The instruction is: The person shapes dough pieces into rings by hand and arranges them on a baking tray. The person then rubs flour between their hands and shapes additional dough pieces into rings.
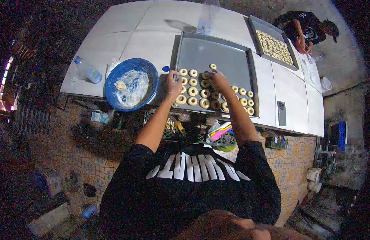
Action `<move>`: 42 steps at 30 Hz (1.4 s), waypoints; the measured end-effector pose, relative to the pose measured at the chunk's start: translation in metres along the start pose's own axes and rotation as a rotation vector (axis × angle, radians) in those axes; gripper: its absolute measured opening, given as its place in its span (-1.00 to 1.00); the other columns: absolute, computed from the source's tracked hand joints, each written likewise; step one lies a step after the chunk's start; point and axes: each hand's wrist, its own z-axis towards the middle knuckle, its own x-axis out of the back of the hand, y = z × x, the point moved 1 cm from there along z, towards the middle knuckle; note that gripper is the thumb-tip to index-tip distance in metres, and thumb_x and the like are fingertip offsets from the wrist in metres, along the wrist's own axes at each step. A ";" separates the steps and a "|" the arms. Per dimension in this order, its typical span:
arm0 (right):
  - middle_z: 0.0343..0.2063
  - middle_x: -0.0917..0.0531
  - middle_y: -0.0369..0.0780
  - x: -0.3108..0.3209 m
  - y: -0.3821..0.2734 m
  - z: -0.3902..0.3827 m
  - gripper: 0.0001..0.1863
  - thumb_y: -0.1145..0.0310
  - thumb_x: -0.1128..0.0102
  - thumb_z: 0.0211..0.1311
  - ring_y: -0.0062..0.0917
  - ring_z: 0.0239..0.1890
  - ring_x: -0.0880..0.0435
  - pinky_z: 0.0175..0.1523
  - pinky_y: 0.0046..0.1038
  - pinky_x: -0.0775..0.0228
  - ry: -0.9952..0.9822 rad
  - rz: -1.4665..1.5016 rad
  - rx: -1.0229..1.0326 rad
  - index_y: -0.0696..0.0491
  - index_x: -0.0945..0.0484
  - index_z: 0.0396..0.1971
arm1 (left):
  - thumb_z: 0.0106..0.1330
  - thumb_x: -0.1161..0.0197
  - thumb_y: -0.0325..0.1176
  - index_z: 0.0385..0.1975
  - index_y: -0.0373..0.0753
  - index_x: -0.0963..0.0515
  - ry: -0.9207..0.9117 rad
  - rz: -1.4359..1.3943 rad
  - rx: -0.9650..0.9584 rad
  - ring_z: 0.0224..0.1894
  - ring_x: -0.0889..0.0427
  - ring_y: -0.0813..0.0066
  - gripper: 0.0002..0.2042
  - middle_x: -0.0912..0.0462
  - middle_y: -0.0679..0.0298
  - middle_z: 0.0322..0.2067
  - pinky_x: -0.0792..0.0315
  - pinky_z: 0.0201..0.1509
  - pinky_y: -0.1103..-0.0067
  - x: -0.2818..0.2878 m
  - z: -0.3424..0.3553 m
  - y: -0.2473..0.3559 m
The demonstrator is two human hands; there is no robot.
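Observation:
Several pale raw dough rings [192, 91] stand in rows along the near part of a metal baking tray [229, 52]. My left hand [174, 85] is at the tray's left rim, beside the leftmost rings, its fingers slightly apart and nothing seen in them. Over the middle of the tray reaches my right hand [220, 82]. Its fingers are drawn together down at a dough ring [205, 75] in a middle row, and they partly hide the rings around it. A single dough ring [213, 67] lies just beyond those fingertips.
Left of the tray stands a blue basin [109, 90] with flour and a dough lump [120, 85]. A clear bottle [91, 74] lies further left. A phone [281, 113] rests on the white table's right side. Another tray [258, 44] of rings is near a co-worker [307, 30].

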 end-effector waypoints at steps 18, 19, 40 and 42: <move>-0.08 -0.67 0.07 -0.019 0.014 0.001 -0.68 0.40 -0.07 0.26 0.02 -0.02 -0.65 0.02 -0.15 -0.48 0.045 0.199 -0.251 0.08 -0.61 -0.01 | 0.20 -0.28 -0.51 -0.22 -0.21 -0.41 -0.031 0.019 0.146 -0.15 -0.55 0.19 -0.78 -0.53 0.14 -0.27 -0.40 0.06 0.34 0.002 0.001 -0.001; -0.12 -0.68 0.08 -0.024 0.018 0.002 -0.69 0.40 -0.06 0.28 0.02 -0.06 -0.66 0.00 -0.10 -0.48 0.125 0.057 -0.208 0.08 -0.61 -0.01 | 0.16 -0.29 -0.53 -0.23 -0.21 -0.42 -0.035 0.051 0.131 -0.17 -0.55 0.20 -0.77 -0.53 0.14 -0.28 -0.40 0.05 0.35 0.003 0.001 0.006; -0.05 -0.71 -0.09 -0.023 -0.158 0.012 -0.75 0.47 -0.15 0.38 -0.44 0.02 -0.67 0.19 -0.41 -0.45 0.353 0.717 -0.163 0.23 -0.62 -0.03 | 0.26 -0.18 -0.41 0.18 -0.13 -0.48 -0.382 1.000 -0.184 0.25 -0.43 -0.01 -0.56 -0.49 0.02 0.19 -0.22 0.36 0.09 0.233 0.047 0.022; -0.05 -0.71 -0.11 -0.026 -0.180 0.019 -0.75 0.46 -0.15 0.37 -0.43 0.03 -0.67 0.20 -0.40 -0.44 0.375 0.736 -0.122 0.23 -0.63 -0.03 | 0.28 -0.15 -0.40 0.23 -0.09 -0.46 -0.412 1.128 -0.301 0.29 -0.38 -0.02 -0.54 -0.45 0.03 0.23 -0.19 0.36 0.06 0.273 0.048 -0.027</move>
